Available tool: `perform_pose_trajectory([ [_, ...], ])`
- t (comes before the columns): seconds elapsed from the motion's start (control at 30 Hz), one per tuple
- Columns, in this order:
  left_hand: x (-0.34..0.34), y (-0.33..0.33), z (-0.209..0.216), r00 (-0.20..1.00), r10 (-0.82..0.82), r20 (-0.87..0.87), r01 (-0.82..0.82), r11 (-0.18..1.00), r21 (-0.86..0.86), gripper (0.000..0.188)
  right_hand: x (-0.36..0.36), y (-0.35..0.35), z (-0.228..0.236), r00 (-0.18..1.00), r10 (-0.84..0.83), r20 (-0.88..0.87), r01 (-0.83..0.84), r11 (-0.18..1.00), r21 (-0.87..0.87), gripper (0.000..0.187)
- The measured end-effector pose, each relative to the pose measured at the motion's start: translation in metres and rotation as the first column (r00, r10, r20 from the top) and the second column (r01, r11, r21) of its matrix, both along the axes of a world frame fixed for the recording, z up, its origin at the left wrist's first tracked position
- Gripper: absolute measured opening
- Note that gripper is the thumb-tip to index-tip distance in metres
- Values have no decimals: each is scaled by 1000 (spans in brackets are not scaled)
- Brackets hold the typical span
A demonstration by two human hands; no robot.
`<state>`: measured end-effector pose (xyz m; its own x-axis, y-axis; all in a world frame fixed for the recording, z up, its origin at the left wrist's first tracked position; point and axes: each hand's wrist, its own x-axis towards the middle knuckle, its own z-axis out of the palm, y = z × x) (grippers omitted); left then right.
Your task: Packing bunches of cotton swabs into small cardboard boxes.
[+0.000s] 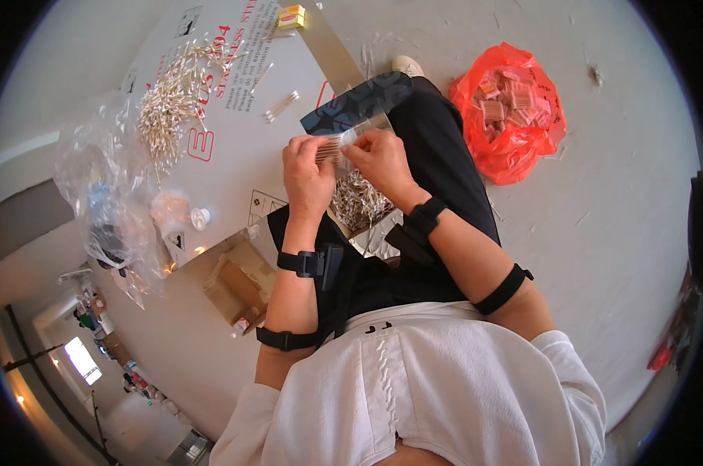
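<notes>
Both hands meet over the table corner at a small clear packet of cotton swabs (329, 152). My left hand (308, 175) is closed around the packet's left side, with the sticks lying side by side. At the packet's right edge, my right hand (384, 161) pinches the clear film between thumb and fingertips. Just below my hands, between my legs, lies a heap of loose cotton swabs (357, 200), partly hidden by my wrists. Several loose swabs (281, 107) rest on the steel-sheet table (239, 159), up and left of my hands.
A big pile of cotton swabs (165, 116) covers the table's left part. Beside it sits a crumpled clear plastic bag (95, 167). A small yellow box (291, 17) stands at the far edge. On the floor are a red plastic bag (468, 151) of filled packets and a cardboard box (239, 283).
</notes>
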<state>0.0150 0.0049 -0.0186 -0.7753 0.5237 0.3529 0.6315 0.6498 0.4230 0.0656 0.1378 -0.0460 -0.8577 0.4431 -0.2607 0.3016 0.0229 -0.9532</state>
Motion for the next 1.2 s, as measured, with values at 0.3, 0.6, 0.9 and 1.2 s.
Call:
perform_pose_trajectory([
  [0.3,9,-13,10,787,-12,617,-192,946,263,32,-7,11,24,991,51,-125,-55,998,-30,11],
  [0.6,17,-17,-9,970,28,240,-16,999,-49,56,1,-6,-1,995,98,31,-103,919,381,23],
  [0.9,27,-27,-6,777,-102,621,-233,870,435,44,16,-9,14,983,-64,-173,-46,823,-566,5],
  [1.2,34,-23,4,797,-99,596,-229,864,449,34,23,-13,19,990,-58,-131,-47,732,-679,6],
])
